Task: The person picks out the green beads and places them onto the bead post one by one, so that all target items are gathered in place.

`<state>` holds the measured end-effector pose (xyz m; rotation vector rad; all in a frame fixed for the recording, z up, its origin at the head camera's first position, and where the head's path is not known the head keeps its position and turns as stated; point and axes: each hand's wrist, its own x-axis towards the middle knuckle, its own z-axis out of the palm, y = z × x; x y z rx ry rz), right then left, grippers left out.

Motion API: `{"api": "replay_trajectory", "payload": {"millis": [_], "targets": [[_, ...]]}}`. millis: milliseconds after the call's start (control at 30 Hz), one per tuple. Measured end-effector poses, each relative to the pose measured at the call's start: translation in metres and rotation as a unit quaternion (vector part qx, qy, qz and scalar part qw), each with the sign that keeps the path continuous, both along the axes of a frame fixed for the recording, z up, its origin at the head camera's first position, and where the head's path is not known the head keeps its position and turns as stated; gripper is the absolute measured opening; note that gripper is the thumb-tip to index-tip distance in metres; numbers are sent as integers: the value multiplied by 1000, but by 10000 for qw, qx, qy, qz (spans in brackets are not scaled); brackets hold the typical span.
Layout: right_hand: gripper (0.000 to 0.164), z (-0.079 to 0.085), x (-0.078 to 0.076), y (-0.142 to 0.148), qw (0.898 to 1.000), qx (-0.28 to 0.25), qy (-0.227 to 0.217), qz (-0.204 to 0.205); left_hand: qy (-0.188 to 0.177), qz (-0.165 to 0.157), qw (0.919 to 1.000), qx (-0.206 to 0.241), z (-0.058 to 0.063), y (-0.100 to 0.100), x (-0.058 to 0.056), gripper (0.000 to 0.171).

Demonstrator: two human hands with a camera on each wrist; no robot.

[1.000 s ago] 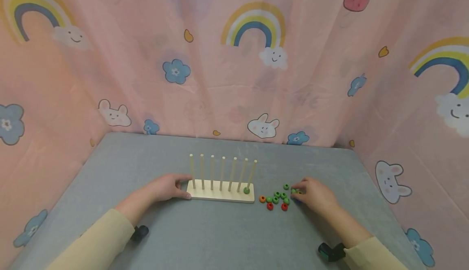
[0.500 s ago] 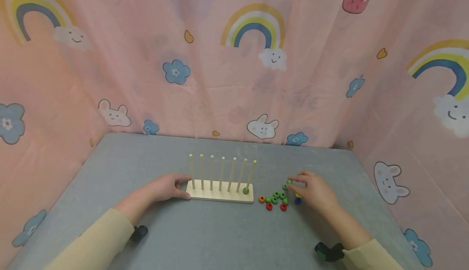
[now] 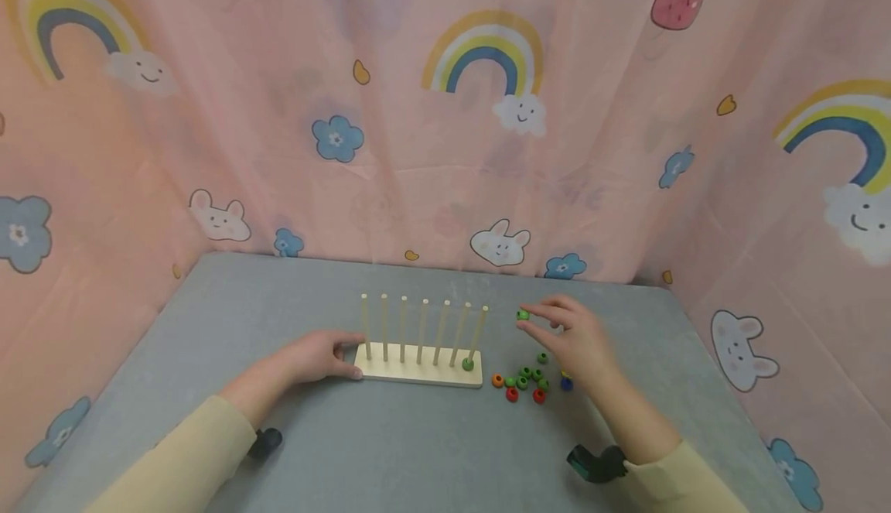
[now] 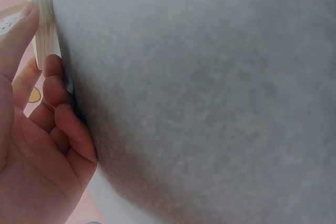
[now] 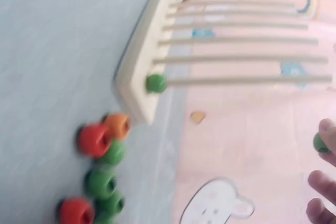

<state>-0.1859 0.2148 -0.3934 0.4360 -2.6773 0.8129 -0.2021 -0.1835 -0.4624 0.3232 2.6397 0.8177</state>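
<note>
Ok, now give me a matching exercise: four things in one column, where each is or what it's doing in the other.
1. Left hand
2. Right hand
3. Orange bead
4. Pegs

A. Lying loose on the table
B. Gripping one end of the wooden board
C. Standing in a row
D. Pinching a green bead

Pairs: 1-B, 2-D, 3-A, 4-C

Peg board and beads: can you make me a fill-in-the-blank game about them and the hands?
1. The right hand pinches a bead whose colour is ____.
2. The wooden board has ____ upright pegs.
3. The left hand holds the board's ____ end.
4. The number of red beads seen on the table is ____.

Missing words: green; seven; left; two.
</note>
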Motion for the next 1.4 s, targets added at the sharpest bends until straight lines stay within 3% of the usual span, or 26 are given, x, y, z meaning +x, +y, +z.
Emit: {"api": "replay_trajectory", "payload": {"millis": [200,400,900,1400], "targets": [[29,10,0,-21,9956,-587,635,359,19,-9,10000,51,1,1,1,67],[31,14,-1,-38,9875,-966,903,856,-6,-5,9999,102,-1,1,1,67],[29,5,-5,-52,9866,-1226,461,977,18,-24,10000,66,-5,-1,-2,69],[27,-2,-8,-52,9870,-1243,546,864,-40,19,10000,-15,-1,1,0,69]]}}
